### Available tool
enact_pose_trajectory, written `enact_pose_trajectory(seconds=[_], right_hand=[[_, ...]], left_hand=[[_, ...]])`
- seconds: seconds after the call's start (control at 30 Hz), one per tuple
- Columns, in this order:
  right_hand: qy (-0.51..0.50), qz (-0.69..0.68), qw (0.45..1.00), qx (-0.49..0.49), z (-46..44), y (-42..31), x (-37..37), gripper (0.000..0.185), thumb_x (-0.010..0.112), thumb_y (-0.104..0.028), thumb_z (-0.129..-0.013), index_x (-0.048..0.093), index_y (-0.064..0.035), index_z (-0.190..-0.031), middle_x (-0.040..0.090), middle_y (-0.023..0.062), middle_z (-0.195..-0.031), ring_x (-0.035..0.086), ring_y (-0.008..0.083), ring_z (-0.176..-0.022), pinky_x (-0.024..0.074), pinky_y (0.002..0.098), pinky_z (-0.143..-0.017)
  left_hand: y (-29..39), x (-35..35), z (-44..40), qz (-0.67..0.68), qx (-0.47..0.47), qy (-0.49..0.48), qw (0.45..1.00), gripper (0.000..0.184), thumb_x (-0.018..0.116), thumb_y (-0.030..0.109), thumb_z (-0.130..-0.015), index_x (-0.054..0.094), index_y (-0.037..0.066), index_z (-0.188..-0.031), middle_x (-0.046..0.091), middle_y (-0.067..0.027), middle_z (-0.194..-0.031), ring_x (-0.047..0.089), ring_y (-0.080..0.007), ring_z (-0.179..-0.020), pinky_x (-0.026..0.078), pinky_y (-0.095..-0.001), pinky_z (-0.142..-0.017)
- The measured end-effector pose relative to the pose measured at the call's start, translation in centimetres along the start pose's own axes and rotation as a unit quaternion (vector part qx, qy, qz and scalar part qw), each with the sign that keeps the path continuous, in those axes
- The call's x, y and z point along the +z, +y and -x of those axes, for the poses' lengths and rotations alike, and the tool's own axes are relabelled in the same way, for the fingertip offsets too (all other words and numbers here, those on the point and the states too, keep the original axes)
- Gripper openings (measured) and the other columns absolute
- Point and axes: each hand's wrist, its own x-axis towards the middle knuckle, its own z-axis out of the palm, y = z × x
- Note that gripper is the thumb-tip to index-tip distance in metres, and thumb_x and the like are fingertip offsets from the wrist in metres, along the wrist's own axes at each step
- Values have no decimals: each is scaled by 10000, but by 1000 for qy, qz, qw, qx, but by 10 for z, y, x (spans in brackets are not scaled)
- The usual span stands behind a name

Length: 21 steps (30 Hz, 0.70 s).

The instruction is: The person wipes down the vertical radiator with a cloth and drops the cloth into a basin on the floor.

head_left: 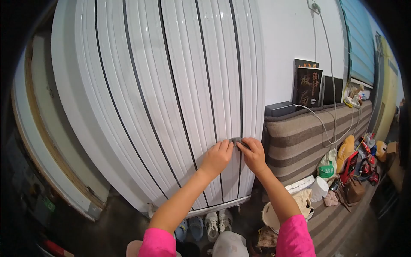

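A tall white ribbed panel (145, 85) with dark vertical stripes stands in front of me. Near its lower right part, a small grey, soft-looking piece of cloth (235, 140) is pinched between my two hands. My left hand (217, 156) has its fingers closed on the left end of the cloth. From the other side my right hand (254, 156) grips the right end, thumb and fingers together. Both hands are close to the panel's face; whether they touch it I cannot tell. Most of the cloth is hidden by my fingers.
Shoes (212, 225) stand on the floor below the panel. To the right is a striped sofa-like seat (295, 137) with a dark box (280, 109), books (309, 88), a cable (334, 85), a white cup (319, 189) and toys. A door frame (55, 158) is at left.
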Motion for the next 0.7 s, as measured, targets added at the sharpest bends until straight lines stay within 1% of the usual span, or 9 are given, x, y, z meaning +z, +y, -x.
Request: enact_pose_trajectory(seconds=[0.2, 0.23, 0.3, 0.4, 0.5, 0.6, 0.7], right_hand=[[-87, -26, 996, 15, 27, -17, -10, 279, 652, -31, -739, 723, -57, -1008, 630, 78, -1034, 620, 267, -954, 501, 397, -794], [-111, -27, 993, 21, 28, -19, -12, 271, 634, -38, -751, 726, -60, -1006, 629, 63, -1046, 610, 252, -984, 484, 392, -821], [-138, -21, 990, 2, 20, -25, -19, 291, 621, -43, -756, 724, -72, -1027, 626, 45, -1054, 599, 234, -1012, 458, 384, -850], [-126, -17, 992, -25, -11, -32, -23, 327, 620, -46, -753, 718, -86, -1063, 625, 31, -1071, 588, 220, -1030, 436, 376, -866], [-48, 3, 998, -45, -55, -36, -15, 356, 624, -55, -754, 708, -91, -1098, 625, 31, -1084, 586, 216, -1034, 438, 377, -866], [23, 6, 998, -66, -100, -40, -10, 355, 621, -56, -764, 702, -78, -1109, 626, 37, -1101, 590, 220, -1036, 456, 376, -858], [31, -17, 996, -79, -122, -39, 4, 332, 619, -48, -780, 699, -60, -1101, 627, 48, -1104, 600, 230, -1019, 481, 375, -833]], left_hand=[[9, 5, 26, 33, -18, -76, 996, 193, 603, 28, -778, 622, -17, -966, 549, -93, -909, 620, -236, -855, 548, -321, -690], [10, 2, 28, 34, -14, -91, 995, 184, 601, 29, -780, 619, -16, -957, 544, -95, -900, 618, -240, -851, 546, -326, -692], [8, -13, 30, 34, -6, -120, 992, 164, 598, 30, -784, 615, -15, -940, 534, -97, -881, 614, -247, -842, 542, -336, -694], [-6, -40, 17, 28, -6, -103, 994, 177, 598, 32, -787, 620, -12, -957, 557, -108, -905, 614, -268, -850, 536, -350, -708], [-28, -79, -14, 11, -3, 21, 1000, 206, 607, 8, -786, 634, -10, -989, 575, -117, -932, 609, -281, -852, 531, -365, -723], [-52, -95, -33, -8, -13, 87, 996, 232, 622, -27, -773, 654, -5, -1002, 584, -116, -946, 606, -281, -843, 528, -370, -716], [-64, -101, -34, -23, -56, 92, 994, 215, 635, -49, -767, 669, -6, -975, 576, -107, -921, 601, -278, -824, 523, -377, -711]])
